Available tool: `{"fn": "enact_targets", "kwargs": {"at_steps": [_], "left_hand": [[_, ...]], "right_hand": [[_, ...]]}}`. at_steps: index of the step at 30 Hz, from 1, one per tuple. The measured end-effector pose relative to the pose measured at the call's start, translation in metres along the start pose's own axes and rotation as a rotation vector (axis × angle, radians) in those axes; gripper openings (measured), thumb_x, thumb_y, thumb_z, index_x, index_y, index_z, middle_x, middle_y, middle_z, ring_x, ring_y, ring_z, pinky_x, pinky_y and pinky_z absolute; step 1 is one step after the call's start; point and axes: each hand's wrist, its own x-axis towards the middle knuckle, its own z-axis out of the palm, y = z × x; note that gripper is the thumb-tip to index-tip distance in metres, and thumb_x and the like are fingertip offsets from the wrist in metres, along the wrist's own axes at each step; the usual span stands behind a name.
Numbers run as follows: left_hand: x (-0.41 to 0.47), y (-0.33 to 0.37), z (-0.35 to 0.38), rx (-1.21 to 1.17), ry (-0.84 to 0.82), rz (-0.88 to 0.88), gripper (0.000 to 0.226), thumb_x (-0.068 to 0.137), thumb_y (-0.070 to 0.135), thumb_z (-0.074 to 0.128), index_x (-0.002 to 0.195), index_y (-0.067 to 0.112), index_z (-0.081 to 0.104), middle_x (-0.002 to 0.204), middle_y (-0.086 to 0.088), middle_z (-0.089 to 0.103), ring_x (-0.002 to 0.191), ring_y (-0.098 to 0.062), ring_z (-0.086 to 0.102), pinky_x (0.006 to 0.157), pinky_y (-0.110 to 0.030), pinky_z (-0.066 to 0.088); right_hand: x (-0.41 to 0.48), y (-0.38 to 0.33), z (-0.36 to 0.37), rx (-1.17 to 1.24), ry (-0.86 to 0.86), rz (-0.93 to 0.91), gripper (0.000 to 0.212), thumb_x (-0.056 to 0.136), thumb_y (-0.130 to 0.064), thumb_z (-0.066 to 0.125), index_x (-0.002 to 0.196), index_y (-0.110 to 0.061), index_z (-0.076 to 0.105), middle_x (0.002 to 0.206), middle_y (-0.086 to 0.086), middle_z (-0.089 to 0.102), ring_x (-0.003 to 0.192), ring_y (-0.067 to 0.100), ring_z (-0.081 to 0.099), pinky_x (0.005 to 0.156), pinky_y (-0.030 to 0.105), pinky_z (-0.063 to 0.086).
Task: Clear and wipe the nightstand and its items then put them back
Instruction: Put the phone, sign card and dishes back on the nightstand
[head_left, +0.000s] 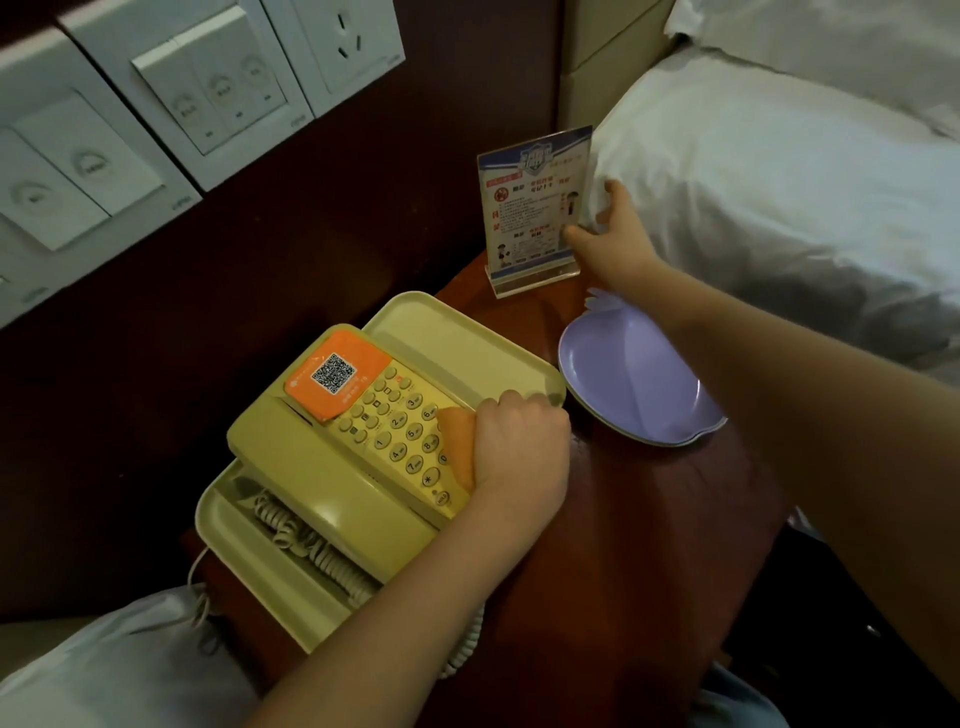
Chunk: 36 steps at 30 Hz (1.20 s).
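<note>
Left hand has its fingers curled round an orange cloth, pressing it on the keypad of the phone, which sits on the left side of the counter. Right hand is at the back, thumb in front & fingers behind, pinching the sign by its edge. Purple plate sits just beside the phone, under the right forearm.

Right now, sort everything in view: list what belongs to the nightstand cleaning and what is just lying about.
Job: nightstand, telephone, tray, sign stand, purple dish, orange cloth gripped by left hand, right hand pinching the sign stand.
Lying about: wall switches, socket, pillow.
</note>
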Motion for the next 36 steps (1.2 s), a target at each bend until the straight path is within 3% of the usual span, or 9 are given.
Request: {"fn": "enact_targets", "kwargs": {"at_steps": [3,7,10,13,17,19,29,33,36], "left_hand": [[-0.002,0.000,0.000,0.010,-0.004,0.007,0.018,0.090,0.007,0.044,0.098,0.008,0.060,0.100,-0.006,0.058,0.096,-0.027,0.053,0.067,-0.033,0.029],[-0.007,0.001,-0.002,0.028,-0.033,0.009,0.018,0.088,0.016,0.054,0.105,0.013,0.060,0.108,-0.005,0.056,0.104,-0.026,0.050,0.073,-0.032,0.032],[-0.014,0.001,-0.003,0.048,-0.042,0.019,0.022,0.088,0.013,0.051,0.108,0.015,0.059,0.112,-0.004,0.055,0.109,-0.026,0.046,0.082,-0.032,0.036],[-0.020,-0.001,-0.007,0.023,-0.023,0.025,0.023,0.088,0.010,0.051,0.110,0.012,0.056,0.114,-0.005,0.056,0.112,-0.026,0.045,0.087,-0.033,0.037],[-0.029,-0.005,-0.010,-0.020,-0.032,-0.003,0.026,0.088,0.006,0.050,0.113,0.009,0.056,0.114,-0.008,0.056,0.113,-0.026,0.045,0.090,-0.033,0.036],[-0.033,-0.007,-0.010,-0.011,-0.039,-0.004,0.024,0.089,0.007,0.049,0.112,0.010,0.056,0.114,-0.007,0.057,0.113,-0.025,0.046,0.089,-0.033,0.037],[-0.036,-0.009,-0.015,-0.020,-0.049,0.021,0.026,0.090,0.006,0.047,0.113,0.011,0.057,0.116,-0.008,0.056,0.112,-0.027,0.047,0.085,-0.034,0.038],[-0.042,-0.013,-0.022,-0.184,0.092,0.027,0.017,0.089,0.013,0.051,0.103,0.013,0.061,0.110,-0.007,0.058,0.105,-0.027,0.050,0.077,-0.034,0.039],[-0.056,-0.011,-0.028,-0.380,0.150,0.042,0.016,0.087,0.025,0.057,0.096,0.013,0.060,0.104,-0.005,0.058,0.101,-0.025,0.052,0.071,-0.031,0.038]], "right_hand": [[-0.021,0.016,-0.005,-0.151,0.138,-0.044,0.067,0.086,-0.023,0.055,0.144,-0.013,0.023,0.144,0.013,0.036,0.129,0.029,0.041,0.102,0.049,0.040],[-0.082,0.027,-0.012,-0.562,0.250,-0.185,0.045,0.089,-0.033,0.049,0.127,-0.009,0.050,0.126,0.014,0.052,0.115,0.035,0.046,0.092,0.041,0.034],[-0.123,0.030,-0.018,-0.726,-0.025,-0.320,0.045,0.088,-0.045,0.050,0.118,-0.012,0.059,0.122,0.010,0.057,0.112,0.031,0.049,0.088,0.037,0.032],[-0.143,0.039,-0.024,-1.000,-0.344,-0.350,0.051,0.089,-0.039,0.055,0.135,-0.019,0.045,0.138,0.004,0.046,0.126,0.026,0.039,0.097,0.034,0.027],[-0.153,0.047,-0.023,-0.825,-0.355,-0.266,0.052,0.091,-0.009,0.049,0.141,-0.016,0.037,0.143,0.006,0.042,0.129,0.029,0.036,0.102,0.040,0.033],[-0.154,0.048,-0.018,-0.759,-0.323,-0.255,0.052,0.091,-0.003,0.048,0.141,-0.014,0.038,0.142,0.008,0.043,0.127,0.032,0.036,0.102,0.040,0.032],[-0.174,0.037,-0.026,-0.735,-0.261,-0.264,0.054,0.093,-0.021,0.053,0.143,-0.013,0.034,0.146,0.008,0.038,0.133,0.028,0.033,0.106,0.038,0.028],[-0.196,0.028,-0.038,-0.720,-0.182,-0.266,0.045,0.093,-0.020,0.051,0.137,-0.010,0.044,0.140,0.010,0.046,0.129,0.029,0.039,0.104,0.042,0.033],[-0.218,0.020,-0.046,-0.659,-0.100,-0.238,0.037,0.094,-0.019,0.050,0.129,-0.008,0.051,0.129,0.010,0.056,0.119,0.029,0.050,0.094,0.041,0.042]]}}
